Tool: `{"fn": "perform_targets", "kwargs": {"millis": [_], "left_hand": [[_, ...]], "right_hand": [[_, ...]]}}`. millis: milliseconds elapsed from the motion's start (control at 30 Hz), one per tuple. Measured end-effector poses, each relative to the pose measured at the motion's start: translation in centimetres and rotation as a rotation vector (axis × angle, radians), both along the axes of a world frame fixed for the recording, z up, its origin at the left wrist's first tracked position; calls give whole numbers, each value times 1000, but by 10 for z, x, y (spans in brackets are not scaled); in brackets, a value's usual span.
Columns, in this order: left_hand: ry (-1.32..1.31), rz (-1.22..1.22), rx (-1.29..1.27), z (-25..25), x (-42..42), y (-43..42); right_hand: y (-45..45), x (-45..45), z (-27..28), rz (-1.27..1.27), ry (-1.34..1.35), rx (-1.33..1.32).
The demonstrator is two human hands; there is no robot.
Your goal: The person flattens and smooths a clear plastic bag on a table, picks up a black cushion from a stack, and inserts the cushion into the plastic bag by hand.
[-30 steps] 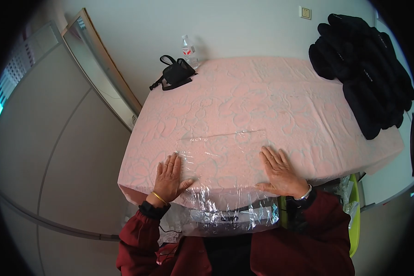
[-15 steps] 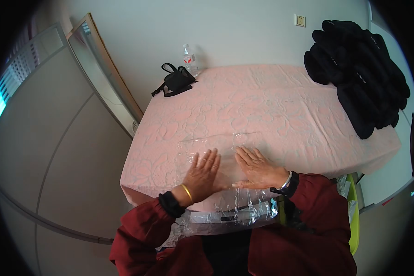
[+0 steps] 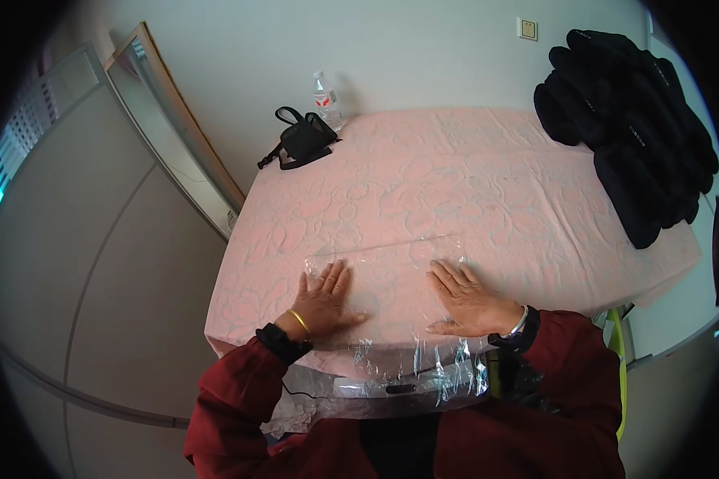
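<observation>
Two bare hands press flat on a clear, glossy, rectangular plastic sheet (image 3: 391, 291) at the near edge of a table draped in a pale pink, flower-patterned cloth (image 3: 455, 180), as I watch over the head camera from my remote post. I see the left hand (image 3: 321, 310), a thin gold-coloured bracelet (image 3: 299, 321) at its wrist, lying toward the sheet's left side, fingers straight and slightly apart, gripping nothing. I find the right hand (image 3: 473, 307), with a silver-coloured band (image 3: 521, 321) at its wrist, toward the sheet's right side, fingers likewise extended and unclenched, its thumb pointing inward. The sheet's far edge lies on the cloth just beyond the fingertips, while its crinkled near part hangs over the front of the table, catching the light. At the far left corner I make out a small black strapped bag (image 3: 305, 139) just beside a clear plastic bottle with a red-and-white label (image 3: 326, 101). On the right, I see a heap of black padded fabric pieces (image 3: 631, 132) with small pale lettering, well apart from both hands.
</observation>
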State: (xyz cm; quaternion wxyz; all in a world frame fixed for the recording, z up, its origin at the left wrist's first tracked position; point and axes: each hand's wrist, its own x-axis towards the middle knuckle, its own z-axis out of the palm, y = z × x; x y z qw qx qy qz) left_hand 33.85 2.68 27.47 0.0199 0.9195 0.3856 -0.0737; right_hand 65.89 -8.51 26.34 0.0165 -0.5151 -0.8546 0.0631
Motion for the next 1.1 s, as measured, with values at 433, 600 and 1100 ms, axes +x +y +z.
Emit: {"fn": "perform_targets", "kwargs": {"millis": [433,600,1100], "left_hand": [[-826,201,-33,18,-99,-74],[-999,425,-354,-45,-101,-136],[-1590,349,-872,-49,-38,-107]], "right_hand": [[-4,67,3,-641,-202,87],[-15,88,6,-818,-281,51],[-33,111,7,-806,-231,242]]}}
